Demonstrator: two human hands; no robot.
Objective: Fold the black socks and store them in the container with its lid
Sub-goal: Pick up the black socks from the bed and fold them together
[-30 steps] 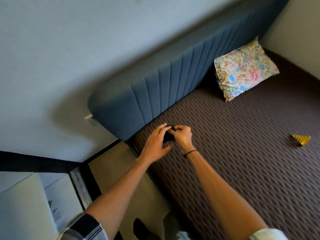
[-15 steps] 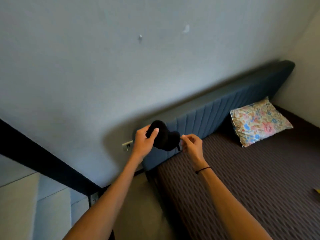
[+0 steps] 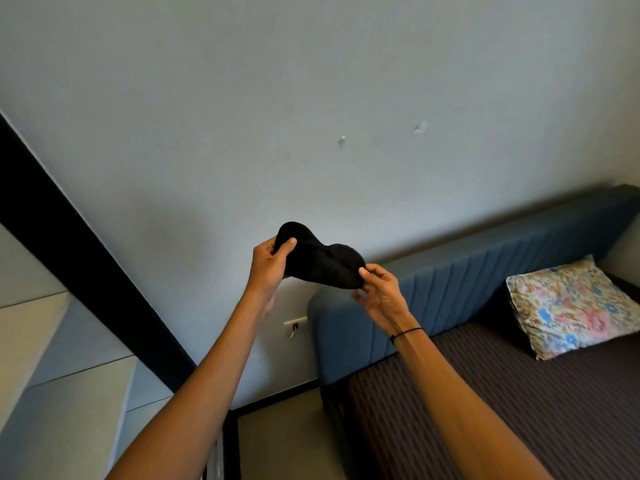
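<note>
The black socks (image 3: 320, 261) are stretched in the air in front of the grey wall, above the near end of the bed's headboard. My left hand (image 3: 268, 263) pinches their left end between thumb and fingers. My right hand (image 3: 379, 289) pinches their right end with thumb and fingertips, and a thin black band circles that wrist. No container or lid is in view.
A bed with a brown patterned cover (image 3: 519, 410) fills the lower right, backed by a blue padded headboard (image 3: 467, 282). A floral pillow (image 3: 571, 306) leans at the head. A wall socket (image 3: 296, 323) sits left of the headboard. Pale cabinets (image 3: 52, 375) stand at left.
Both hands have lifted the socks off the bed's corner and up in front of the wall, pulling them out lengthwise. The camera has tilted up; the yellow object on the bed has left view.
</note>
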